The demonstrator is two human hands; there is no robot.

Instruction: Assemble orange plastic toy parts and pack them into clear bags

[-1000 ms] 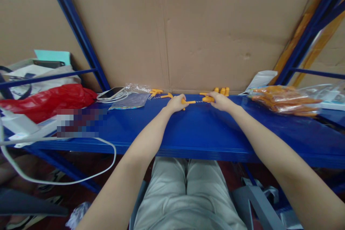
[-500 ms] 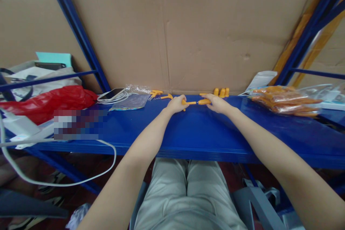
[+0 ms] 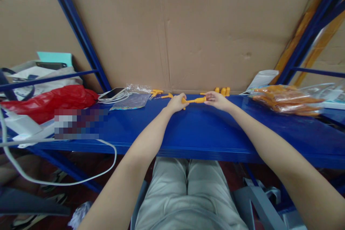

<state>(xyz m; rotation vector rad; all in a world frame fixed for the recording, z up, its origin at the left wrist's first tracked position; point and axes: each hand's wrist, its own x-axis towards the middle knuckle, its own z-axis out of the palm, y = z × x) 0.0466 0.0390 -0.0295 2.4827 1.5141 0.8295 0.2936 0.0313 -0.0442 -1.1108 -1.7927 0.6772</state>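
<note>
At the far left of the shelf (image 3: 199, 133), a red bag (image 3: 63, 101) lies behind a white power strip. Next come a coiled cable (image 3: 114, 96) and a clear pouch (image 3: 130, 101). Just right of the pouch, orange pieces (image 3: 156, 92) lie near the cardboard (image 3: 210, 36), with a chain beside them.

The left hand (image 3: 176, 103) grasps the T-piece (image 3: 184, 102) at mid-shelf, its ribbed stem pointing right. The sleeve (image 3: 198, 100) lies in line with the stem, apparently over its end. Caution: if the left grip loosens, the T-piece may turn and pull the stem out of line; a tilted sleeve could bind.

The right hand (image 3: 217, 101) has its fingertips at the sleeve's outer end. Whether they grip or merely touch cannot be told. If they only touch, the sleeve may slip off or roll.

Behind the right hand, three caps (image 3: 223, 91) stand near the cardboard; a backward sweep of that hand could topple them. At far right lie bagged orange parts (image 3: 285, 100).
</note>
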